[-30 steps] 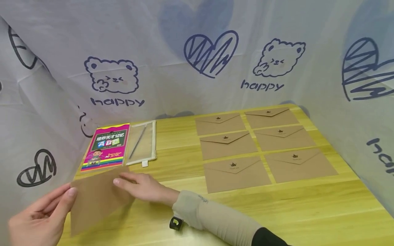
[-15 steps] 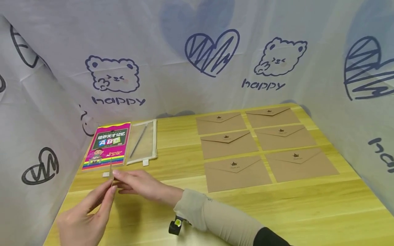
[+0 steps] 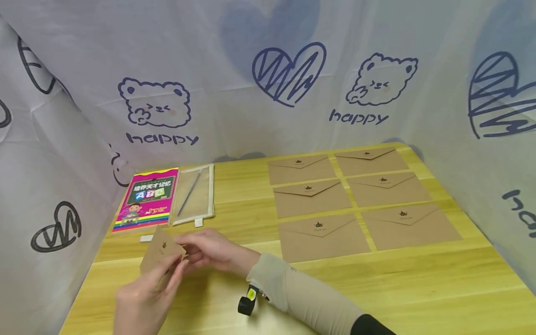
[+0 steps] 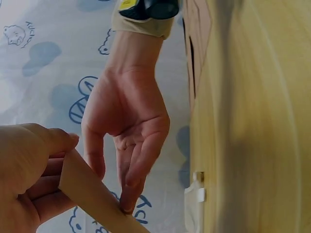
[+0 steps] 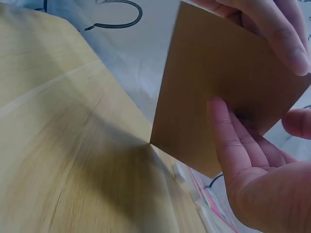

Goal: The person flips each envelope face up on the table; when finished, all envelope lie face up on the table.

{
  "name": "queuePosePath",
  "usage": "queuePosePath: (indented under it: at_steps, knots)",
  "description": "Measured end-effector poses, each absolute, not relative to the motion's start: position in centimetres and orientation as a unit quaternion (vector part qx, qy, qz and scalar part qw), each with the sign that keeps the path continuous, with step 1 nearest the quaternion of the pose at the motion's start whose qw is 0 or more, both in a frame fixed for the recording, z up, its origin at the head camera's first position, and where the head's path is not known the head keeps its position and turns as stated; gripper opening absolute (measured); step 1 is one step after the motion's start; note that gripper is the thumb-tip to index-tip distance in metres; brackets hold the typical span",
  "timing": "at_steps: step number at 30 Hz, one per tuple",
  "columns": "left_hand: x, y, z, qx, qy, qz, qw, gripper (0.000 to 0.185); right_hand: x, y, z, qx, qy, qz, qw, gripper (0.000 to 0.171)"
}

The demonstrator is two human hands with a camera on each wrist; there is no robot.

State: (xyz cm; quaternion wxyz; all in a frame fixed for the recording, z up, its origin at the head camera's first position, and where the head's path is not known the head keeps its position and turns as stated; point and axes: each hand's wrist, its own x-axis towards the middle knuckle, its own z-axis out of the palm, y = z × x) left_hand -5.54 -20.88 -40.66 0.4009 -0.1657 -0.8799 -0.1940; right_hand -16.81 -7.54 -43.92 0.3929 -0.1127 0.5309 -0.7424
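Far left on my head view I have the pink ABC booklet [image 3: 145,199] lying flat at the back-left of the wooden table [image 3: 418,284], and just beside it a clear zip pouch [image 3: 195,194] with a thin dark stick inside. A small white tab [image 3: 146,238] lies on the wood just in front of the booklet.

Below that, my left hand [image 3: 144,298] comes up from the bottom edge with its fingers curled round the lower part of a brown envelope [image 3: 161,251] — it grips the paper between thumb and fingertips. The envelope is lifted off the table and tilted, its small dark emblem facing the head camera. In the left wrist view, the thumb and fingers pinch one corner of the envelope [image 4: 95,196]. The right wrist view has the envelope's [image 5: 223,85] plain brown face filling the upper right, one lower corner down near the table.

Next along is my right hand [image 3: 211,251], in a beige sleeve [image 3: 301,298], meeting the envelope from the right. Its fingers are mostly straight and lie against the paper — in the right wrist view the fingertips [image 5: 218,111] touch the envelope's face, so this hand steadies the sheet and I see no closed grip.

Further right, well apart from the hands, six matching envelopes [image 3: 364,195] lie flat in two columns of three, flaps closed.
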Motion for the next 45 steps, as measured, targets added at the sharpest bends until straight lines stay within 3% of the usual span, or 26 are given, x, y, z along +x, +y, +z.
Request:
queuePosePath:
  at_steps: [9,13,17,21,24,28,35,45]
  knots:
    - [-5.8,-20.9,-41.8,-0.208,-0.876,-0.188,0.392,0.056,-17.1,-7.4,-44.6,-0.085,0.582,-0.713,0.382,0.027]
    - [-6.3,-22.6,-41.7,-0.198,-0.872,-0.239,0.379,0.045,-17.4,-7.3,-45.2,-0.079,0.615,-0.694,0.365,0.022]
    - [-7.5,-26.1,-41.2,-0.051,-0.883,-0.32,0.34,0.025,-17.7,-6.9,-45.9,-0.094,0.639,-0.676,0.353,0.02]
    - [-9.4,-30.3,-41.6,0.128,-0.871,-0.404,0.248,0.033,-17.9,-6.4,-46.4,-0.108,0.669,-0.651,0.343,0.018]
    - [-10.4,-33.2,-42.6,0.179,-0.874,-0.411,0.188,0.047,-17.9,-6.2,-46.7,-0.13,0.692,-0.628,0.332,0.018]
    - [-11.0,-35.5,-44.0,0.144,-0.887,-0.41,0.157,0.05,-18.1,-6.0,-46.9,-0.164,0.716,-0.6,0.315,0.018]
    - [-11.3,-37.0,-45.1,0.097,-0.863,-0.482,0.116,0.036,-18.3,-6.1,-47.0,-0.19,0.736,-0.568,0.315,0.018]
    - [-11.3,-37.6,-45.6,0.137,-0.901,-0.407,0.058,0.053,-18.3,-6.5,-47.0,-0.207,0.74,-0.551,0.326,0.019]
